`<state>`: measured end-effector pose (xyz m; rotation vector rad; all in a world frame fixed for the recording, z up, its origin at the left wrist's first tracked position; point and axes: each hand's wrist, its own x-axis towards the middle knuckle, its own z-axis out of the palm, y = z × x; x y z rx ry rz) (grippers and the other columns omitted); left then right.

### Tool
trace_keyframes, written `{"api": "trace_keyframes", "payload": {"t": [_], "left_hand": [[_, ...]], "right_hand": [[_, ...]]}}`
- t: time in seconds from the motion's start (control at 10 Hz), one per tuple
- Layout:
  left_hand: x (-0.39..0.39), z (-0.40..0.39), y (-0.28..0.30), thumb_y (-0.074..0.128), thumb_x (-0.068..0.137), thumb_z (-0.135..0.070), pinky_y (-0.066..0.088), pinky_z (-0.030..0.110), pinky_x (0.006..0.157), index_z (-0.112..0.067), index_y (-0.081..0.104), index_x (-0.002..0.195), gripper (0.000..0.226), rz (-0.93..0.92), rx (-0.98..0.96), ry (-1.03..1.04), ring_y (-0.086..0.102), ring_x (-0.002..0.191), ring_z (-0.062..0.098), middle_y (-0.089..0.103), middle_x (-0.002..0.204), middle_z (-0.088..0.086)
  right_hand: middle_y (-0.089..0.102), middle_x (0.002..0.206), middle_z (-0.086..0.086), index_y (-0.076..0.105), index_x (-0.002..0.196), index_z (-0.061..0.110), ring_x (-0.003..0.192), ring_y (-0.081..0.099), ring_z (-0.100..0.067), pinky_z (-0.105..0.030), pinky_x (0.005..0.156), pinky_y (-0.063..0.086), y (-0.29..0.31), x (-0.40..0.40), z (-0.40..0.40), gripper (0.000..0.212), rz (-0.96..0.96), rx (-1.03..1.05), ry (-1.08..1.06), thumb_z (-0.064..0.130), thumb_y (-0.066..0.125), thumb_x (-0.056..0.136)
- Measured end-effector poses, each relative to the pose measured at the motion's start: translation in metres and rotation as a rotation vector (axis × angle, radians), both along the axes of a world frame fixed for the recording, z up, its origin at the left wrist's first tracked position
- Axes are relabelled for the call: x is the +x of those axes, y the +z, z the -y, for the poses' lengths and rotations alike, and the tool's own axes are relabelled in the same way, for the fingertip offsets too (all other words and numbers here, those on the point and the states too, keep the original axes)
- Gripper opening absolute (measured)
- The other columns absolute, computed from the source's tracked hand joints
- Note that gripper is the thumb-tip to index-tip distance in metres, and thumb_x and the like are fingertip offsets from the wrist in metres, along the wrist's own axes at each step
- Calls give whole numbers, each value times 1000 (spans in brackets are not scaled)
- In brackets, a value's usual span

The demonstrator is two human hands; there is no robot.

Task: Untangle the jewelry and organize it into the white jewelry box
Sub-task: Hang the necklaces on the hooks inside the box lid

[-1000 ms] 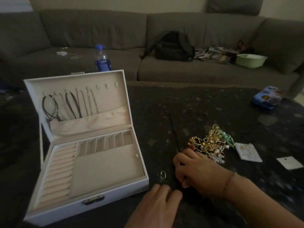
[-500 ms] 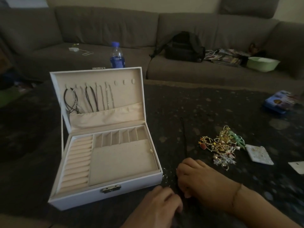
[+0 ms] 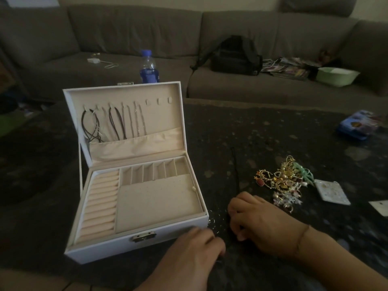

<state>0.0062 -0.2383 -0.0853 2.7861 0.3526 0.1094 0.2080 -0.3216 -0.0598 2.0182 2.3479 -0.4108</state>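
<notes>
One open white box on table, one jewelry tangle just beyond right hand, both hands curled, left hand at box front, small ring between them, grip unclear.

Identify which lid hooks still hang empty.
The three hooks at the right end of the jewelry box lid; the others carry necklaces.

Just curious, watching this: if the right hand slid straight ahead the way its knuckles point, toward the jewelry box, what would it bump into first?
Probably the small wire ring on the dark table, then the white jewelry box corner. Depth is hard to judge, so the right hand might miss it.
</notes>
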Motion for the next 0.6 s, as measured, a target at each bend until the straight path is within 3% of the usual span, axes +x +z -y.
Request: {"api": "trace_keyframes", "payload": {"t": [0.1, 0.3, 0.4, 0.6], "left_hand": [[-4, 6, 0, 37, 103, -18, 30, 29, 101, -17, 50, 128, 28, -50, 96, 22, 40, 120, 18, 47, 130, 1], [0, -1, 8, 46, 104, -22, 20, 23, 116, -26, 48, 140, 36, -114, -95, -6, 31, 136, 6, 41, 146, -9], [1, -2, 11, 46, 105, -23, 20, 19, 114, -27, 51, 138, 34, -120, -114, -27, 32, 134, 5, 42, 145, -9], [-2, 6, 17, 48, 104, -26, 26, 24, 111, -28, 47, 142, 39, -105, -120, -101, 28, 132, 7, 35, 145, -10]], "right_hand": [[32, 135, 18, 53, 116, 38, 127, 21, -4, -21, 103, 23, -5, -2, 2, 21, 35, 12, 2, 36, 45, 97], [35, 132, 22, 52, 118, 42, 126, 20, 0, -19, 105, 21, 1, 8, 1, 23, 7, -1, -19, 37, 50, 96], [33, 122, 28, 55, 115, 45, 121, 22, 2, -18, 105, 23, 5, 18, 0, 23, -16, -22, -82, 37, 57, 93], [27, 130, 20, 57, 112, 40, 122, 18, -2, -14, 96, 19, 4, 15, -1, 18, 72, 8, -101, 35, 50, 96]]}}
